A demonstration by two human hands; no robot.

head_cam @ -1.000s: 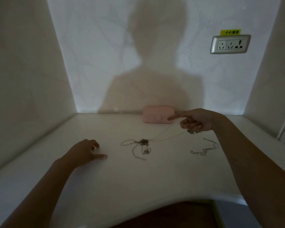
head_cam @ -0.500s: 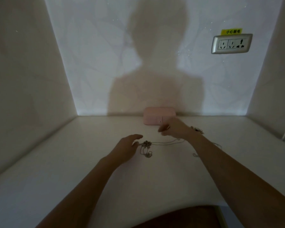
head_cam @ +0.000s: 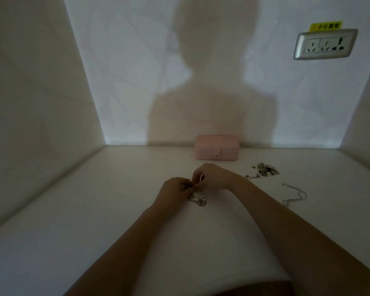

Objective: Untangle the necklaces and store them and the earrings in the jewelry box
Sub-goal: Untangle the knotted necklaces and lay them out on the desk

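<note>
A dim white alcove, seen from the head camera. Plain side walls stand at left and right, and the back wall carries the shadow of a person's head and shoulders. High on the far right of that wall is a silver socket with a yellow label just above it.

A white table fills the lower part of the view. A pink box sits closed at the far middle, touching the back wall, its small clasp facing the viewer.

Two bare forearms reach in from the near edge and meet at the middle of the table, nearer than the box. The left hand and right hand are close together, fingers curled, both pinching the necklace tangle. Its loose loops lie on the table just below the fingertips.

To the right of the hands, near the box, lies a small heap of earrings. Farther right and nearer, a separate chain lies in a loose curve, well apart from the hands.
</note>
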